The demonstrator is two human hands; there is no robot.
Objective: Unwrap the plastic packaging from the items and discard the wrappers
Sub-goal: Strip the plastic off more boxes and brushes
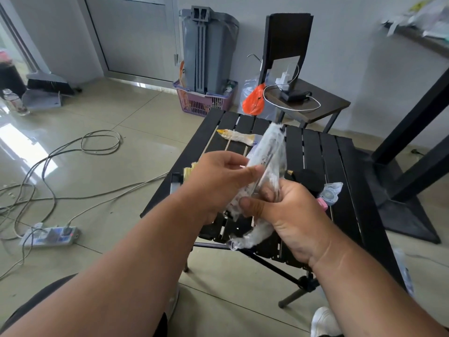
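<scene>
Hands above our slatted tabletop (315,152), left hand (218,183) fingers pinching clear wrapper (267,154), right hand (289,210) fingers clenched around its lower end.

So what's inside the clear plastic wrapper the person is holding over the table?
The wrapper, gripped by the left hand and right hand, shows only a long thin shape inside. The crinkled, glary film and the fingers hide what it is.

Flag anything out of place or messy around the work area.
Loose cables sprawl tangled across the floor to a power strip left of the black slatted table. A yellowish wrapped item lies at the table's far edge. Both hands hold the plastic-wrapped item.
</scene>
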